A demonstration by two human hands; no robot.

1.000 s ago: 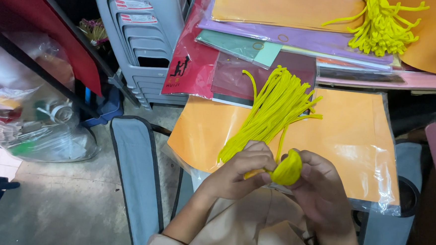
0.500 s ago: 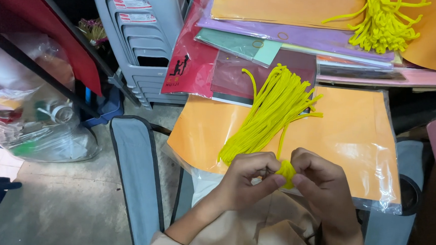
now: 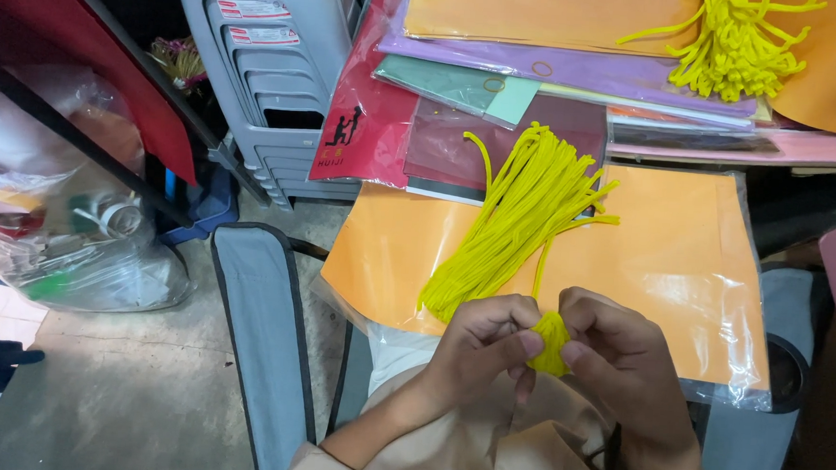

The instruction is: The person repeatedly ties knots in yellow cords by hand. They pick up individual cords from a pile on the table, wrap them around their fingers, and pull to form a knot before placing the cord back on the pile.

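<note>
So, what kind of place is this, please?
Probably a craft corner or stall: yellow pipe cleaners on wrapped orange paper, more coloured sheets above, stacked grey plastic chairs beside.

looks like a craft corner in a school or small shop storeroom. sheets of coloured paper in clear sleeves [image 3: 560, 66], orange, purple, pink and green, piled on a surface. bundles of yellow fuzzy wire stems [image 3: 519, 221] lying across an orange sheet [image 3: 669, 267]. stacked grey plastic chairs [image 3: 274, 75] just beside the pile. clear plastic bag of odds and ends [image 3: 65, 236] on a bare concrete floor [image 3: 114, 391].
</note>
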